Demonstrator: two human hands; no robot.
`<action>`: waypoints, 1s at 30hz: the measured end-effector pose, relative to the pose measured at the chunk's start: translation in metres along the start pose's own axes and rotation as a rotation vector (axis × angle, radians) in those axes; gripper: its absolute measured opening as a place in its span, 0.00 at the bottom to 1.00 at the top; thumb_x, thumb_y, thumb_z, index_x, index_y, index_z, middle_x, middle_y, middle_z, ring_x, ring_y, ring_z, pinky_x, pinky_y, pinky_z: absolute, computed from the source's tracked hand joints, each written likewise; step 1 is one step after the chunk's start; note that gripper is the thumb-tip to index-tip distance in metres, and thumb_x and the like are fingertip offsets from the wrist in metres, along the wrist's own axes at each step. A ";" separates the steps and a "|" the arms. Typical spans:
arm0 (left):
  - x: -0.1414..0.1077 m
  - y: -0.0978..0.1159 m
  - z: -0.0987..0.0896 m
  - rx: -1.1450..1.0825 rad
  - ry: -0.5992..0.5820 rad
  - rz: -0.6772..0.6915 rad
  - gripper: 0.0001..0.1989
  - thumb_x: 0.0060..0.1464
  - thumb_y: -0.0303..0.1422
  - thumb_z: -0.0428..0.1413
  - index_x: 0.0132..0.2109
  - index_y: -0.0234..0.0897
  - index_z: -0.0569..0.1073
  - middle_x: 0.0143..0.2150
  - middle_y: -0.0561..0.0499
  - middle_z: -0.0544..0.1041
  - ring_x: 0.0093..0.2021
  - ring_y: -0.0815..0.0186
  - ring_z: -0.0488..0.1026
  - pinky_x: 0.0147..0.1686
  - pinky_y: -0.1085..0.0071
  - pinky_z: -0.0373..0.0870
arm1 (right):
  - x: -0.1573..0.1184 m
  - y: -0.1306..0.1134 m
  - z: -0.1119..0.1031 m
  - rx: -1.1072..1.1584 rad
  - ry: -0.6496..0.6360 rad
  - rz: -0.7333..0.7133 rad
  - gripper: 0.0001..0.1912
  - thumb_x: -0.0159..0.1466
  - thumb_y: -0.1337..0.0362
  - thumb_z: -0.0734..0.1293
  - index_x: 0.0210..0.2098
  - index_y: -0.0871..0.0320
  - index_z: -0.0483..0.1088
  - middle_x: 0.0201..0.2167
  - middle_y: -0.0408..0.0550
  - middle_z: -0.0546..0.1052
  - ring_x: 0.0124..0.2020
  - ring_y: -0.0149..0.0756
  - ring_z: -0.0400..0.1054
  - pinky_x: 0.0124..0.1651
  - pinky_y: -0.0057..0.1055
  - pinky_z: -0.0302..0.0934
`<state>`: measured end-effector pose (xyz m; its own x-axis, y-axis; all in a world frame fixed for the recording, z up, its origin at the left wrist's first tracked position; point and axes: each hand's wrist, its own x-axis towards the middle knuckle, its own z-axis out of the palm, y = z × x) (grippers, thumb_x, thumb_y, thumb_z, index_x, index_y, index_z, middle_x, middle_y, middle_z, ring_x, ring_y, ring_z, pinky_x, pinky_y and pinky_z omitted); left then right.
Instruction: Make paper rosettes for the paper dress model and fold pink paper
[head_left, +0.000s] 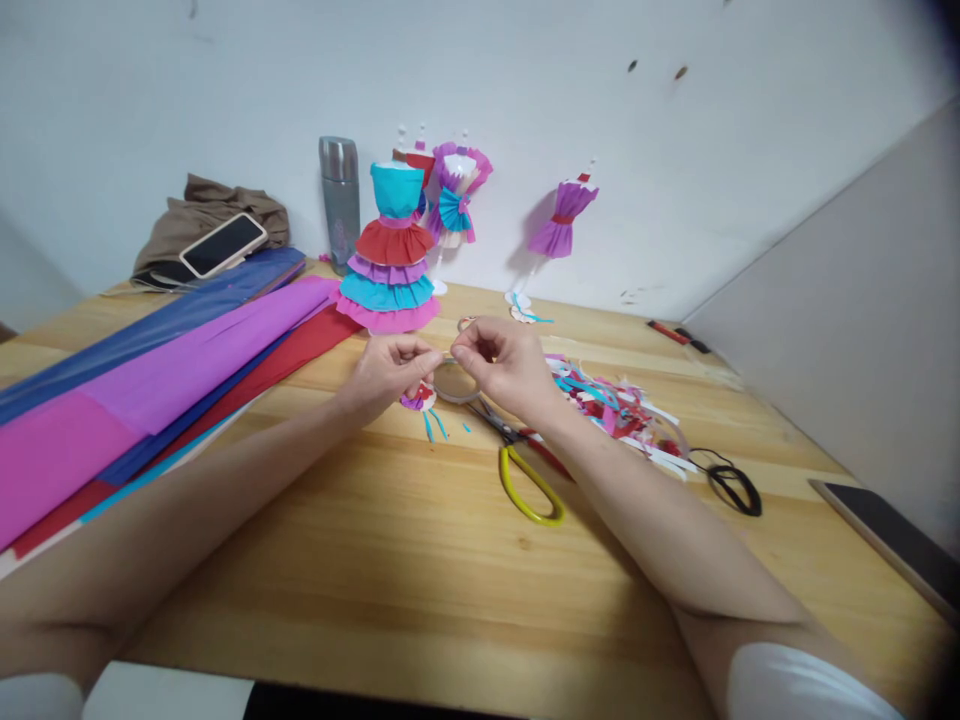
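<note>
My left hand (394, 372) and my right hand (510, 368) meet at the fingertips above the middle of the table, both closed in a pinch. Whatever lies between their fingers is too thin and small to make out. Just beneath them a roll of tape (456, 386) lies on the wood. Beside it, under my left hand, is a small red and purple paper piece (420, 398) with turquoise strips. Scissors (529, 490) with a yellow handle and a red one lie below my right hand, partly hidden by the forearm.
Paper-dressed mini mannequins stand along the wall, including a tiered dress (390, 250) and a purple one (564, 220). Coloured paper sheets (187, 360), a phone (223, 245) and a flask (341, 205) are leftward. Paper scraps (611, 405), a black cord (739, 488) and a dark tablet-like slab (892, 540) lie rightward.
</note>
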<state>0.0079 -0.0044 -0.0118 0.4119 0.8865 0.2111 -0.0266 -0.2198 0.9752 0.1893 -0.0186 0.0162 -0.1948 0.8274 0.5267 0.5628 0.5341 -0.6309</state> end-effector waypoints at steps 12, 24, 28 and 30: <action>0.012 0.011 -0.003 0.259 0.274 0.212 0.07 0.45 0.32 0.60 0.30 0.34 0.81 0.27 0.50 0.77 0.26 0.71 0.67 0.27 0.73 0.63 | 0.002 0.004 -0.004 -0.018 -0.088 0.054 0.06 0.57 0.66 0.65 0.24 0.58 0.68 0.21 0.42 0.69 0.24 0.30 0.60 0.31 0.30 0.52; 0.011 0.032 0.001 0.311 0.069 -0.114 0.03 0.42 0.25 0.61 0.23 0.32 0.77 0.18 0.55 0.71 0.20 0.75 0.63 0.20 0.77 0.56 | -0.004 -0.007 -0.005 -0.140 -0.102 -0.065 0.07 0.58 0.70 0.65 0.24 0.58 0.69 0.21 0.42 0.69 0.27 0.33 0.63 0.35 0.33 0.56; 0.010 0.033 0.006 0.293 0.101 -0.147 0.06 0.42 0.24 0.61 0.20 0.32 0.75 0.16 0.56 0.70 0.19 0.75 0.62 0.19 0.77 0.54 | -0.004 -0.007 -0.003 -0.155 -0.100 -0.089 0.08 0.58 0.72 0.65 0.23 0.56 0.68 0.20 0.41 0.69 0.27 0.33 0.63 0.44 0.38 0.62; 0.009 0.032 0.006 0.247 0.101 -0.141 0.07 0.40 0.24 0.61 0.19 0.33 0.74 0.16 0.56 0.70 0.19 0.75 0.62 0.19 0.78 0.55 | -0.004 -0.007 -0.003 -0.156 -0.100 -0.100 0.09 0.58 0.72 0.66 0.23 0.56 0.68 0.21 0.41 0.69 0.26 0.33 0.62 0.48 0.41 0.63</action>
<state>0.0164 -0.0057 0.0213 0.3031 0.9484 0.0927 0.2520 -0.1736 0.9520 0.1884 -0.0264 0.0201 -0.3309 0.7887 0.5182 0.6528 0.5879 -0.4778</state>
